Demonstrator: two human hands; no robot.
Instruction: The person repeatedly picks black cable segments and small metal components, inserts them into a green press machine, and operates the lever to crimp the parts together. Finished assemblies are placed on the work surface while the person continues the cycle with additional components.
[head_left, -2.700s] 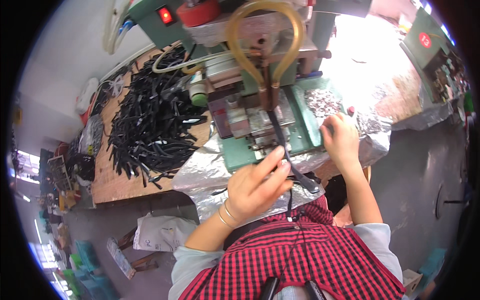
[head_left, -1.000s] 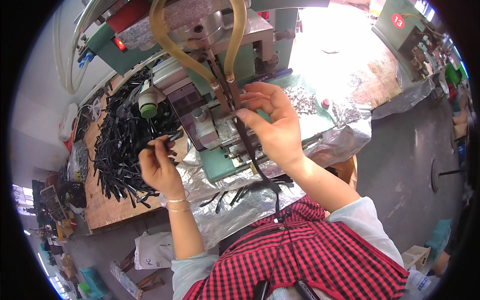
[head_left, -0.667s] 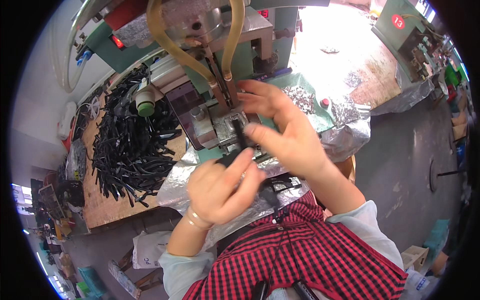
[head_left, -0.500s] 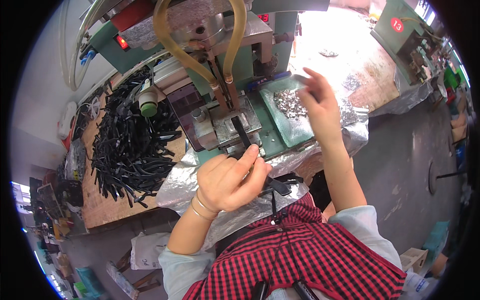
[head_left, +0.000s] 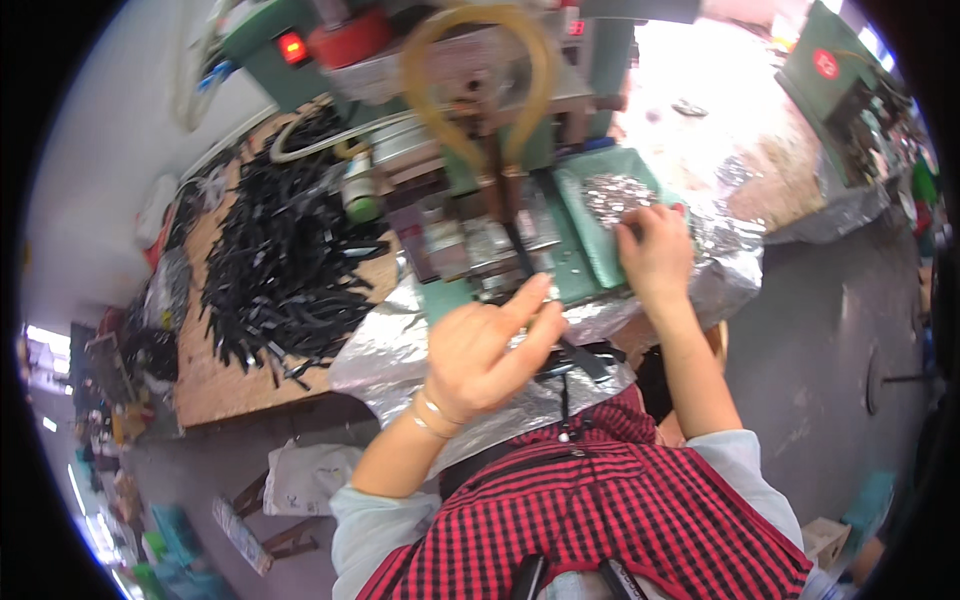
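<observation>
My left hand (head_left: 490,350) is closed on a black, strip-shaped glasses temple (head_left: 581,358), pinching it between thumb and fingers. The strip's far end lies at the metal fixture (head_left: 493,243) of a green press, beneath two copper-coloured prongs (head_left: 503,190). Its wider near end sticks out past my fingers toward my body. My right hand (head_left: 655,255) is at the right side of a green tray (head_left: 600,258) with a heap of small silver metal pieces (head_left: 613,195). Its fingers are bent and closed; what sits at their tips, if anything, I cannot make out.
On the wooden table at left lies a big pile of black temples (head_left: 285,250), with a green-capped bottle (head_left: 361,190) beside it. Yellowish hoses (head_left: 545,70) loop over the press. Crinkled silver foil (head_left: 385,345) covers the table's front edge. Another green machine (head_left: 840,110) stands at far right.
My right hand has come down to the tray, its fingers now bent in. The left hand keeps its grip on the temple at the fixture. The whole view has shifted slightly.
</observation>
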